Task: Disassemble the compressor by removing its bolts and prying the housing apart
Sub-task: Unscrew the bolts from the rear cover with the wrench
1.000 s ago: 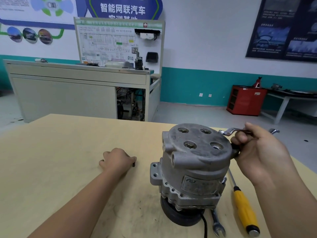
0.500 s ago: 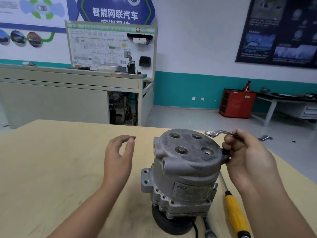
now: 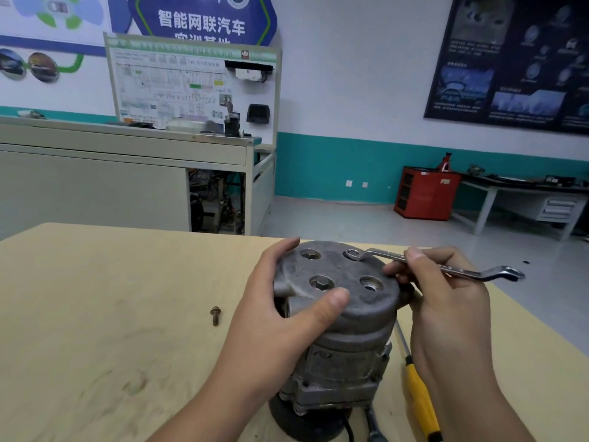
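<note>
A person works at a pale wooden table (image 3: 95,330) in a training workshop. The compressor (image 3: 344,275) stands on end at lower centre of the frame, its grey end cap facing up. The left hand (image 3: 277,320) grips the cap, thumb laid across the top and fingers curled round the far left rim to steady it. The right hand (image 3: 446,307) pinches the shank of a double-ended ring wrench (image 3: 433,263), whose near ring sits over the recess at the upper right of the cap.

One loose bolt (image 3: 215,315) lies on the table, well apart to the left of the compressor, and the recess at lower right (image 3: 369,284) looks empty. Two hex heads (image 3: 321,283) show in the left-hand recesses. The work appears to be at the bolt-removal stage. The next move likely calls for seating the ring squarely on the bolt head, then turning while the left hand braces the housing. A yellow-handled screwdriver (image 3: 420,400) lies just right of the compressor, probably for prying.
</note>
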`<action>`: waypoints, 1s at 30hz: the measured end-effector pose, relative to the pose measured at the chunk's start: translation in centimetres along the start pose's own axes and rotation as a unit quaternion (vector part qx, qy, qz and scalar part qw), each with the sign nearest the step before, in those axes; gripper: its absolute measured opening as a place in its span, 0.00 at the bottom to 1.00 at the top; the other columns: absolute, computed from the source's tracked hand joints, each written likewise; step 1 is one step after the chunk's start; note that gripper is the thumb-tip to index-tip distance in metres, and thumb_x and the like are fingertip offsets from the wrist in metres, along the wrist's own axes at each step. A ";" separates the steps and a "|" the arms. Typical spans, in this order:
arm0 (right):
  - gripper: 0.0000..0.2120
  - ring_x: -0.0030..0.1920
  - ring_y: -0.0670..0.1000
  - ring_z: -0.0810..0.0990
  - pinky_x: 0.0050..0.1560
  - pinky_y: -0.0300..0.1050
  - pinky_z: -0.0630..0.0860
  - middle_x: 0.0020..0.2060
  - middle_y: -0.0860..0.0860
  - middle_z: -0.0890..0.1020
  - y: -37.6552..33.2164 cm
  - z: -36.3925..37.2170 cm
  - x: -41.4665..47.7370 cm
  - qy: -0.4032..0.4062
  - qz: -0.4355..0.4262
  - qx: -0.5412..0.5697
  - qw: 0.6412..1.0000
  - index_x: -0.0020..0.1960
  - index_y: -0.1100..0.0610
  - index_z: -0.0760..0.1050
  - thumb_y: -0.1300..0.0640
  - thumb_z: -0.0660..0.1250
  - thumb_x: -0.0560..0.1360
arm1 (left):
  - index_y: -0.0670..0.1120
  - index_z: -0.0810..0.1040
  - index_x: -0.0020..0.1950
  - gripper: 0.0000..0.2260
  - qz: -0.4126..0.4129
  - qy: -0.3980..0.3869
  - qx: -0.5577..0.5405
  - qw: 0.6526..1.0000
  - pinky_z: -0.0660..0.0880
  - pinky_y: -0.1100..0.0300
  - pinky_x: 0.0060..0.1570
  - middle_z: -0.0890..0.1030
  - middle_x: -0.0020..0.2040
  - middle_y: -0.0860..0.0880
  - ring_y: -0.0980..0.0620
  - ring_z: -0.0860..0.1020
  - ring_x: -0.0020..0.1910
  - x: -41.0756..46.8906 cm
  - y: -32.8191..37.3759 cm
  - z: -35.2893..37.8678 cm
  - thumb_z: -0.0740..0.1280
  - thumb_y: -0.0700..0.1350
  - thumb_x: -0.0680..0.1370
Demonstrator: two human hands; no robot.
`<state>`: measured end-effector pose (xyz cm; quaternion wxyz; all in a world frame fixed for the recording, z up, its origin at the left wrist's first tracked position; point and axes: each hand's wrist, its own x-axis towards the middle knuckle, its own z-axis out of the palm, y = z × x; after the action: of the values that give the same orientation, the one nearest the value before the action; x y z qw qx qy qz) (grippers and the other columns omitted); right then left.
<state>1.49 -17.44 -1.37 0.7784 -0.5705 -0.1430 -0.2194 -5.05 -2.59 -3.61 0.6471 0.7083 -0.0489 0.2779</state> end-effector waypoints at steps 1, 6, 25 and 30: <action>0.12 0.30 0.46 0.78 0.29 0.36 0.74 0.28 0.52 0.81 0.1 0.0 -0.1 -0.003 -0.005 -0.001 1.000 0.33 0.57 0.73 0.64 0.63 0.76 | 0.70 0.71 0.58 0.32 -0.005 0.000 -0.004 1.000 0.76 0.52 0.58 0.80 0.56 0.61 0.59 0.80 0.55 0.0 0.1 0.1 0.73 0.66 0.55; 0.13 0.35 0.49 0.76 0.39 0.47 0.72 0.30 0.50 0.79 0.4 -0.6 0.2 0.003 0.004 -0.037 0.999 0.32 0.55 0.75 0.61 0.64 0.75 | 0.64 0.73 0.51 0.25 -0.015 -0.020 -0.045 0.999 0.78 0.62 0.41 0.83 0.48 0.61 0.58 0.83 0.45 0.1 0.3 0.3 0.73 0.61 0.56; 0.21 0.41 0.56 0.85 0.34 0.47 0.81 0.36 0.56 0.85 0.9 0.3 1.1 -0.022 -0.009 0.015 1.000 0.30 0.57 0.80 0.55 0.53 0.73 | 0.55 0.75 0.49 0.19 0.004 -0.022 -0.112 0.993 0.76 0.66 0.33 0.82 0.44 0.56 0.56 0.82 0.39 0.0 0.0 -0.4 0.72 0.55 0.60; 0.22 0.39 0.57 0.85 0.33 0.48 0.81 0.34 0.57 0.85 0.6 0.4 1.2 -0.021 -0.008 0.025 0.999 0.27 0.57 0.79 0.56 0.53 0.73 | 0.56 0.75 0.47 0.18 0.006 -0.028 -0.108 0.994 0.75 0.68 0.32 0.82 0.43 0.58 0.59 0.82 0.38 0.0 0.1 -0.4 0.71 0.55 0.60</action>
<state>2.82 -17.13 -1.22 0.7873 -0.5542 -0.1691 -0.2106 -5.26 -2.21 -3.49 0.7162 0.6416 -0.1011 0.2552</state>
